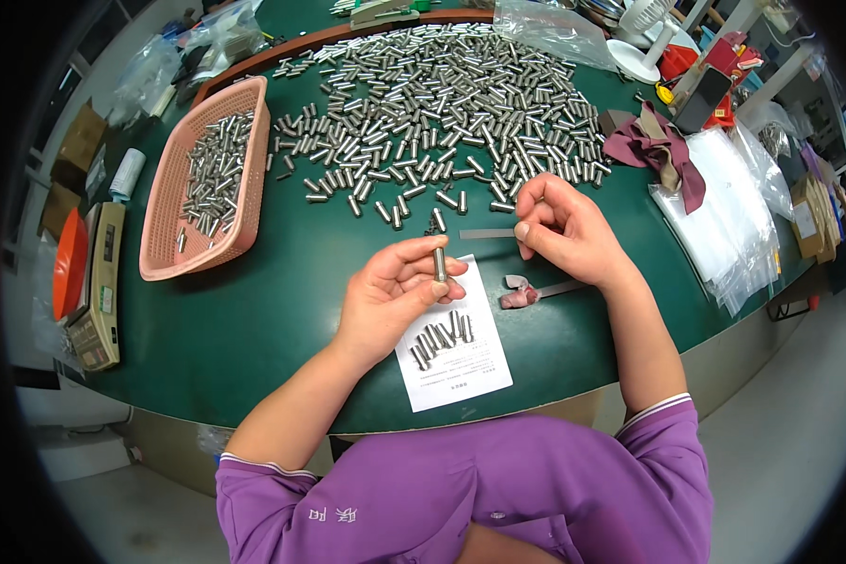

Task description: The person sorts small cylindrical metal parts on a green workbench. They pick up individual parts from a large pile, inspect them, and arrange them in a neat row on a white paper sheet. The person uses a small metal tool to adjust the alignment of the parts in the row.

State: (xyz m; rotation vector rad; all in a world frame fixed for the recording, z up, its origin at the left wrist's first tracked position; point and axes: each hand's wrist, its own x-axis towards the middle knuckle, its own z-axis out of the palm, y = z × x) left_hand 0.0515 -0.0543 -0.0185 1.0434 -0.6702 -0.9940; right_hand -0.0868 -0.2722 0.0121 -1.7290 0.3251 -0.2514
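Between thumb and fingertips, my left hand (381, 296) pinches a shiny metal pin (440, 264), held upright above the table. My right hand (573, 235) grips a thin flat metal strip (485, 234) by one end; its free end points left toward the pin without touching it. Below my left hand a printed white sheet (470, 385) lies on the table, with several similar pins (442, 338) in a row on it. Under my right wrist lies another flat strip with one end wrapped in pinkish material (520, 298). A few loose pins (437, 221) sit just beyond my left fingertips.
A large spread of metal pins (442, 103) covers the far part of the green table (282, 348). On the left stand a pink basket (150, 249) of pins and a scale (99, 320) with an orange tray (70, 263). Plastic bags (724, 226) and maroon cloth (663, 150) lie right.
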